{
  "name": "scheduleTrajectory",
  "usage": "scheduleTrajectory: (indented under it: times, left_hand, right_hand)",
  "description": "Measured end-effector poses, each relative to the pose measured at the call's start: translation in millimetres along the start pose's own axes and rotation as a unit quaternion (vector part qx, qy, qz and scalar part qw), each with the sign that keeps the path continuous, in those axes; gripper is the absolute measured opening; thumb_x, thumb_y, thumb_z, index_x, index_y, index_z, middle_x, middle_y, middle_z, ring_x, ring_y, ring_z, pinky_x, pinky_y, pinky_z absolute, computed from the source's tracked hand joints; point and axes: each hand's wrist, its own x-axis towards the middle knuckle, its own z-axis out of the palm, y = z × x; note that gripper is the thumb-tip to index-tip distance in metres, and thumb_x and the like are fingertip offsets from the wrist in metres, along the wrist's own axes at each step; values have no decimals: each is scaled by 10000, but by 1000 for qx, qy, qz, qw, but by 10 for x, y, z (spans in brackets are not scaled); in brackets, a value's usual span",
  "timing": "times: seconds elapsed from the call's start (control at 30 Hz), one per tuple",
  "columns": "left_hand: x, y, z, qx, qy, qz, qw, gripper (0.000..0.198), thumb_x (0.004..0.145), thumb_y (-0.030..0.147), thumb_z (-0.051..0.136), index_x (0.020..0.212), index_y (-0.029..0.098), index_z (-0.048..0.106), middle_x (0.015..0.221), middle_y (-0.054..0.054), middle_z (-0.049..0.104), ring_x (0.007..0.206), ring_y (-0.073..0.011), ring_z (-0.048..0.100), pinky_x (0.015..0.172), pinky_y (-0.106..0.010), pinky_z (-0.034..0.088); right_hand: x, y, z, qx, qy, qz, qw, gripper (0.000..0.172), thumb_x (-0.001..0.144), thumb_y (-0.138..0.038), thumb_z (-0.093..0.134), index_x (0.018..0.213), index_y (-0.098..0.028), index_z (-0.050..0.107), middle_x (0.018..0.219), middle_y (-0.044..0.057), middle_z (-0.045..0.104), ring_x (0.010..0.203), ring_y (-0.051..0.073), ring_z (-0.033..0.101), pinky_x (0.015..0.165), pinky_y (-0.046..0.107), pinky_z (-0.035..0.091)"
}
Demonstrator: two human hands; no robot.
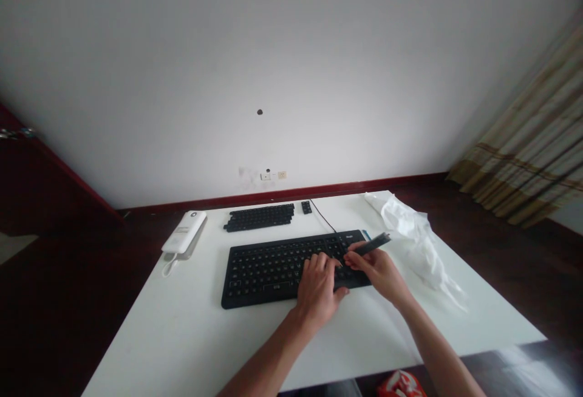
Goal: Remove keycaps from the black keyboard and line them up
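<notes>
A black keyboard (264, 269) lies on the white table; small pale marks dot its key area, where the caps look removed. My left hand (317, 281) rests on its right half, fingers laid over the keys and thumb apart, holding nothing. In my right hand (371, 263), closed above the keyboard's right end, is a dark thick pen-like tool (376, 243). Its rear end points up and right; the working tip is hidden by my fingers. Behind the keyboard, black keycaps (260, 217) sit in rows, with a smaller cluster of keycaps (306, 207) beside them.
A white power bank (184, 231) with a short cable lies at the table's left edge. Crumpled white plastic (412, 227) spreads along the right side. The keyboard's black cord (322, 216) runs toward the back edge. Something red (401, 383) shows below the front edge.
</notes>
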Motion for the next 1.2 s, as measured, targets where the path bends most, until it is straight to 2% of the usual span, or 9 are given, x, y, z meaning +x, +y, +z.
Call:
scheduleTrajectory:
  times: [0.2,0.37,0.53,0.63,0.73,0.87,0.97,1.07,1.2]
  left_hand:
    - [-36,24,-5,15,-4,6,1000,393,925,431,744,1213,218,583,1194,-71,603,1119,-289,537,981,-460,439]
    - [-37,38,-1,27,-4,5,1000,352,962,443,686,1206,211,580,1187,-77,610,1126,-295,539,998,-479,430]
    - [-54,55,1,34,2,5,999,325,996,423,633,1230,202,592,1184,-79,619,1122,-295,543,989,-481,438]
    - [-146,70,13,55,8,16,998,306,1005,348,615,1282,217,597,1165,-69,625,1096,-284,546,960,-466,450]
    - [-265,77,46,96,6,32,995,387,1014,254,560,1398,211,555,1147,-78,626,1060,-276,547,941,-460,451]
    - [-328,79,80,119,1,32,992,503,992,219,553,1491,211,491,1127,-82,620,1030,-276,541,916,-458,450]
    - [-310,82,74,118,-3,30,993,498,975,210,567,1470,212,516,1118,-82,613,1023,-275,535,892,-448,449]
    - [-300,89,62,117,-1,33,993,516,977,216,562,1490,217,505,1117,-83,609,1021,-273,527,889,-447,445]
    - [-312,99,61,113,2,36,993,573,978,212,553,1542,240,459,1100,-77,605,1013,-271,520,885,-443,441]
  right_hand:
    - [59,-78,17,-75,-34,0,997,397,859,-577,730,1017,-218,670,832,56,768,816,268,756,789,398,626]
    - [110,-260,60,-162,-68,-23,984,254,856,-451,692,981,-231,698,765,34,756,749,261,743,706,366,607]
    - [139,-345,69,-161,-110,-24,981,223,871,-417,667,972,-218,674,766,28,737,729,239,721,709,355,587]
    - [124,-352,39,-157,-144,-29,977,233,899,-431,658,971,-209,657,751,16,705,710,217,692,687,333,564]
    - [97,-411,30,-204,-162,-62,963,190,921,-402,646,963,-218,669,750,11,693,703,208,671,656,315,534]
    - [93,-578,47,-267,-197,-105,937,104,917,-321,657,943,-244,721,784,18,739,710,218,686,651,308,515]
    - [115,-682,40,-258,-234,-112,931,81,896,-295,687,881,-250,752,743,21,749,696,230,700,663,316,529]
    - [135,-695,-8,-219,-248,-102,938,105,863,-352,752,840,-250,761,731,14,745,692,229,692,666,318,551]
    - [154,-584,-112,-170,-253,-94,948,206,861,-442,775,918,-245,766,862,29,755,807,241,684,735,332,572]
